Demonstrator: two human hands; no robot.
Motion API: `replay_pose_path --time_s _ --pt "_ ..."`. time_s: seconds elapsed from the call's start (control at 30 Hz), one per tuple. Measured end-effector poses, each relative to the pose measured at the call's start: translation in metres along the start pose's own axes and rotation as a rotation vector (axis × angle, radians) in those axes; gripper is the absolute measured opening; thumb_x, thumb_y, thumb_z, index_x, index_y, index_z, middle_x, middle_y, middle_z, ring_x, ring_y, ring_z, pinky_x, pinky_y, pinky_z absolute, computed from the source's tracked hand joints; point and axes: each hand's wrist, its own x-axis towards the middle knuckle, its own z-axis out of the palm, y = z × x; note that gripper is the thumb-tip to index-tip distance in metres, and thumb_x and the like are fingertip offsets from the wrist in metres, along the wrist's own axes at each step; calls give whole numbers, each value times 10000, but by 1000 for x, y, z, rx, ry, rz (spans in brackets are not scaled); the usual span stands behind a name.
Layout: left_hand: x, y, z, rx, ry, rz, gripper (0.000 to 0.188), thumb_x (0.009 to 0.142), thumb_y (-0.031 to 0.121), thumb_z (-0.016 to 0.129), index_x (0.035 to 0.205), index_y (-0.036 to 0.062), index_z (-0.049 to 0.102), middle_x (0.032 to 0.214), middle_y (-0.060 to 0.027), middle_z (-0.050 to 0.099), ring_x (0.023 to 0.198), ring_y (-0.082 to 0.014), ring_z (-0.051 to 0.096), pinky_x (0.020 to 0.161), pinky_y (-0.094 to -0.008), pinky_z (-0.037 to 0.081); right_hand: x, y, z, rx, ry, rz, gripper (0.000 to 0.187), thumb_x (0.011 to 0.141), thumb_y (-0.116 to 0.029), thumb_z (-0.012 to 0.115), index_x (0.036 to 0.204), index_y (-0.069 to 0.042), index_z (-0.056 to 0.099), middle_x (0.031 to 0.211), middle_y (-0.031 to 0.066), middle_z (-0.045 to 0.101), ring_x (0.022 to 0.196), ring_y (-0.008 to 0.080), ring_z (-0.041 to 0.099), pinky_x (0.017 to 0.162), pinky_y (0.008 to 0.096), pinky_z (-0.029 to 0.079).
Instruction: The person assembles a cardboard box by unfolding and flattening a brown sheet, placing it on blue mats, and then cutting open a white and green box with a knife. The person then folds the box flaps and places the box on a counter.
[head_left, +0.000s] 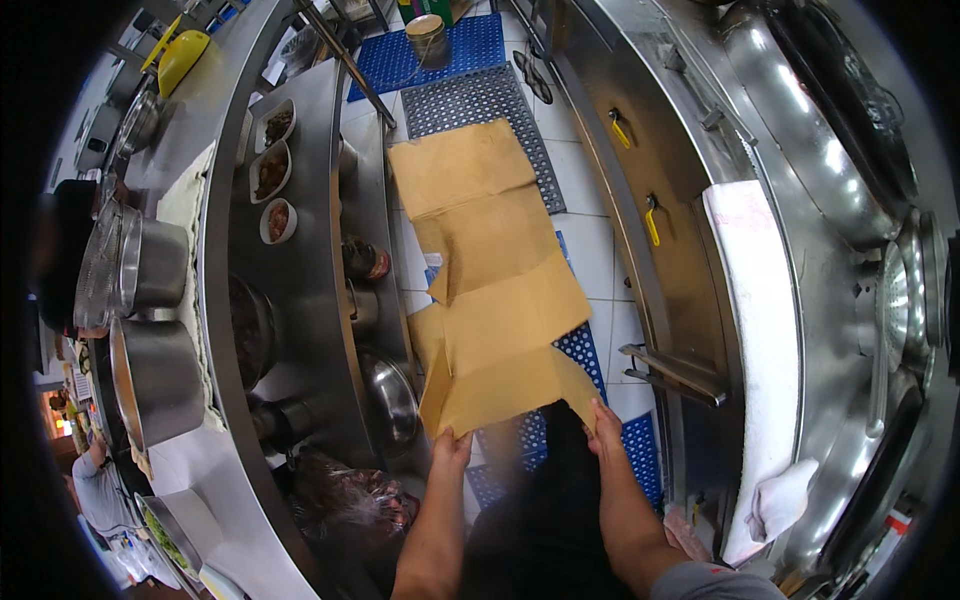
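Observation:
A long sheet of flattened brown cardboard [505,255] stretches away in front of me over the kitchen floor, creased across, with loose flaps at its left side. My left hand [453,447] is closed on its near left corner, beside a raised flap. At the near right corner, the fingers of my right hand [604,427] pinch another flap that angles toward me. The near edge appears held up off the floor. Whether the far end rests fully on the mat and tiles beneath is hard to tell.
Blue perforated mats [640,450] and a dark mat [470,100] lie on white tiles [590,240]. A metal can [428,42] stands at the far end. Steel shelves with white bowls [270,172] line the left; a steel counter with a white cloth [752,300] lines the right.

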Motion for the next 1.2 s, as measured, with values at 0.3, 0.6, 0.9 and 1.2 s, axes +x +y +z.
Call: replay_pose_path --time_s 0.3,0.6,0.9,1.2 --pt "19 21 14 67 -266 75 351 1061 71 392 1403 26 456 1363 -200 562 1205 -382 597 975 -557 552 35 -19 -3 -375 28 -339 435 913 -153 737 1258 43 558 1043 114 699 873 210 687 817 331 562" --pt "47 -30 -51 287 -174 -111 409 1077 262 381 1403 17 405 1407 -243 491 1265 -457 528 1035 -641 473 19 -9 -60 -343 -190 -283 416 966 -268 668 1298 -41 561 1152 151 681 988 247 667 900 381 541" --pt "60 -44 -7 584 -127 -49 289 1055 250 447 1212 37 563 1069 -185 692 926 -325 710 792 -497 622 -44 19 -29 -428 -315 -14 456 944 -180 672 1348 -24 531 1047 116 715 842 193 690 746 317 572" --pt "57 -60 -32 346 -214 0 293 1073 174 397 1306 6 457 1304 -232 570 1187 -386 611 1027 -573 500 68 192 -134 -954 -126 258 235 960 -64 584 1182 -32 655 985 78 730 757 161 681 618 313 554"
